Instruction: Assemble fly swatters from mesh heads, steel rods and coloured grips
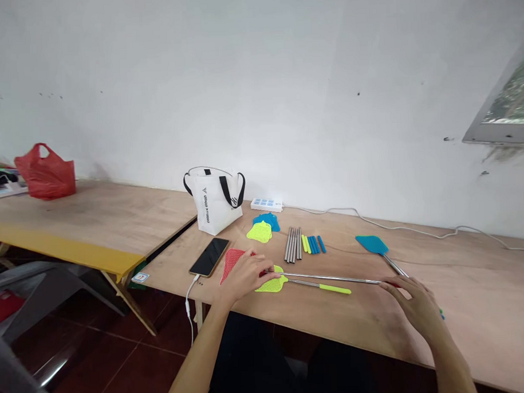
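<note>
Red swatter gripped at both ends: left hand clasps its neck, right hand pinches the far tip of its steel rod, stretched along a plywood table; white wall behind, dark-red floor below

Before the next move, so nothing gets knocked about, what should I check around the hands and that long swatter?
1. Left hand on red swatter head: ok.
2. Right hand at far end of rod: ok.
3. Grip of either hand closed: cannot tell.
4. The rod straight between hands: ok.
5. Yellow swatter clear of rod: not ok, right alongside it.
6. Phone clear of red swatter head: cannot tell.
</note>
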Demonstrator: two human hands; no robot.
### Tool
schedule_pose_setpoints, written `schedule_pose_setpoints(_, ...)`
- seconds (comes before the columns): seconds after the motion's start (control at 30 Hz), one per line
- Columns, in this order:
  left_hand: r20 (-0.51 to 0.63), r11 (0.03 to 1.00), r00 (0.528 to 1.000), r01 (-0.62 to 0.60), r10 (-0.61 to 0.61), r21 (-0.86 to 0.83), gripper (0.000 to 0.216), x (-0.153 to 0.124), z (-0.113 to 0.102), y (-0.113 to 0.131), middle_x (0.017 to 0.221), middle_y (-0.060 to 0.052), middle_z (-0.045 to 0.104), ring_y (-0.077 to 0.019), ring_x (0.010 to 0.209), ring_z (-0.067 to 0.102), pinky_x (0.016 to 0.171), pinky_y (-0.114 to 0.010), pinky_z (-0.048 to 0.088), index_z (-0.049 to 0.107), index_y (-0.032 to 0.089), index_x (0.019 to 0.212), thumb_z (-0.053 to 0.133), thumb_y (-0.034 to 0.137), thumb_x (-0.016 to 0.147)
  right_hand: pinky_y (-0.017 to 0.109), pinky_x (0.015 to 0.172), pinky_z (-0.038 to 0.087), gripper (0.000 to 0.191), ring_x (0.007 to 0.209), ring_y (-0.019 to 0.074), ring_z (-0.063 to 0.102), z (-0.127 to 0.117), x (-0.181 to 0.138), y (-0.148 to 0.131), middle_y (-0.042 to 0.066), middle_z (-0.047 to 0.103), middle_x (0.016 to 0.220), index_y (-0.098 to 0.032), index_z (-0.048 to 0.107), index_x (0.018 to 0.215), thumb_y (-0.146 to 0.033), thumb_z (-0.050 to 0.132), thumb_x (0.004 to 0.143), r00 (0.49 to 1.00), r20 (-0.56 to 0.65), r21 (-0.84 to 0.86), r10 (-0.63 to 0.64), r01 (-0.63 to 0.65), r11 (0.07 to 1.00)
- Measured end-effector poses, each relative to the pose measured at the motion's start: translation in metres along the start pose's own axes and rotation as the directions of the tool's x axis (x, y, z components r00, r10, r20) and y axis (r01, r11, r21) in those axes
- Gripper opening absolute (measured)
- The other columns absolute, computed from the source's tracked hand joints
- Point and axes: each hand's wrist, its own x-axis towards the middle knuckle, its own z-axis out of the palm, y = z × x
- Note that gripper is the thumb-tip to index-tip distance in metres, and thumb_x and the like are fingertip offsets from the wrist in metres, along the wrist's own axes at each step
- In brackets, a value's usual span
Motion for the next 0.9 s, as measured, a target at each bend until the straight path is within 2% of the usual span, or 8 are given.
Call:
schedule_pose_setpoints(0.2, -0.047, 0.994, 0.999, 0.010, -0.005, 0.108, 0.043, 0.000, 0.004, 0.005, 0.078, 0.002, 0.071, -0.0168, 0.078, 0.062, 0.093, -0.036, 0.031, 0.062, 0.021, 0.082, 0.040, 0.048, 0.107, 0.040, 0.088, 0.050, 0.052, 0.099, 0.0288, 0.067, 0.004, 0.001, -0.013, 0.007, 0.075, 0.099, -0.026, 0.076, 0.087, -0.075, 0.059, 0.079, 0.983, 0.136, 0.220, 0.126, -0.154, 0.963)
schedule_pose_setpoints(0.3, -0.100, 0.978, 0.995, 0.024, -0.003, 0.208, 0.043, -0.002, -0.002, 0.002, 0.077, 0.001, 0.070, -0.0176, 0.080, 0.061, 0.099, -0.040, 0.028, 0.060, 0.020, 0.081, 0.036, 0.042, 0.109, 0.035, 0.080, 0.053, 0.051, 0.097, 0.0274, 0.068, 0.002, 0.003, -0.026, 0.008, 0.074, 0.102, -0.024, 0.076, 0.088, -0.072, 0.061, 0.079, 0.963, 0.211, 0.277, 0.170, -0.226, 0.934)
schedule_pose_setpoints(0.37, -0.106, 0.972, 0.994, 0.018, 0.007, 0.236, 0.042, -0.003, -0.006, 0.001, 0.076, 0.001, 0.069, -0.0171, 0.078, 0.060, 0.098, -0.040, 0.027, 0.059, 0.019, 0.080, 0.036, 0.040, 0.109, 0.034, 0.075, 0.053, 0.052, 0.092, 0.0265, 0.068, 0.002, 0.004, -0.036, 0.008, 0.074, 0.097, -0.023, 0.076, 0.087, -0.072, 0.059, 0.080, 0.961, 0.209, 0.261, 0.182, -0.234, 0.936)
schedule_pose_setpoints(0.5, -0.105, 0.977, 0.993, -0.029, 0.052, 0.210, 0.041, 0.002, 0.001, 0.008, 0.077, 0.001, 0.069, -0.0169, 0.078, 0.059, 0.093, -0.038, 0.029, 0.061, 0.019, 0.084, 0.038, 0.041, 0.109, 0.035, 0.076, 0.054, 0.050, 0.086, 0.0253, 0.068, 0.012, 0.004, -0.065, 0.008, 0.074, 0.091, -0.023, 0.076, 0.089, -0.069, 0.055, 0.086, 0.978, 0.181, 0.232, 0.100, -0.141, 0.962)
schedule_pose_setpoints(0.63, -0.083, 0.971, 0.982, -0.151, 0.169, 0.184, 0.037, 0.012, 0.028, 0.029, 0.077, 0.000, 0.068, -0.0167, 0.077, 0.058, 0.087, -0.035, 0.031, 0.061, 0.019, 0.084, 0.039, 0.036, 0.109, 0.037, 0.082, 0.057, 0.038, 0.099, 0.0247, 0.067, 0.037, -0.007, -0.109, 0.008, 0.072, 0.110, -0.026, 0.073, 0.104, -0.054, 0.049, 0.098, 0.974, 0.223, 0.171, -0.038, 0.000, 0.985)
schedule_pose_setpoints(0.7, -0.076, 0.964, 0.976, -0.189, 0.206, 0.185, 0.035, 0.015, 0.038, 0.037, 0.074, 0.000, 0.066, -0.0170, 0.076, 0.057, 0.083, -0.034, 0.032, 0.059, 0.018, 0.083, 0.041, 0.033, 0.109, 0.039, 0.089, 0.056, 0.030, 0.105, 0.0219, 0.065, 0.050, -0.014, -0.128, 0.007, 0.066, 0.125, -0.025, 0.067, 0.117, -0.045, 0.055, 0.099, 0.971, 0.231, 0.159, -0.060, 0.024, 0.987)
schedule_pose_setpoints(0.77, -0.067, 0.963, 0.974, -0.201, 0.216, 0.179, 0.034, 0.016, 0.043, 0.041, 0.073, 0.000, 0.065, -0.0172, 0.076, 0.057, 0.080, -0.034, 0.033, 0.058, 0.018, 0.082, 0.042, 0.033, 0.108, 0.043, 0.093, 0.055, 0.033, 0.109, 0.0210, 0.063, 0.059, -0.018, -0.141, 0.008, 0.061, 0.131, -0.022, 0.062, 0.126, -0.040, 0.060, 0.098, 0.969, 0.236, 0.158, -0.071, 0.034, 0.987)
schedule_pose_setpoints(0.9, -0.046, 0.974, 0.980, -0.184, 0.191, 0.129, 0.035, 0.015, 0.042, 0.037, 0.075, 0.000, 0.065, -0.0169, 0.075, 0.058, 0.079, -0.034, 0.034, 0.059, 0.019, 0.083, 0.042, 0.036, 0.108, 0.039, 0.088, 0.057, 0.031, 0.103, 0.0201, 0.065, 0.062, -0.020, -0.154, 0.008, 0.064, 0.125, -0.023, 0.064, 0.121, -0.043, 0.057, 0.099, 0.965, 0.247, 0.165, -0.092, 0.052, 0.985)
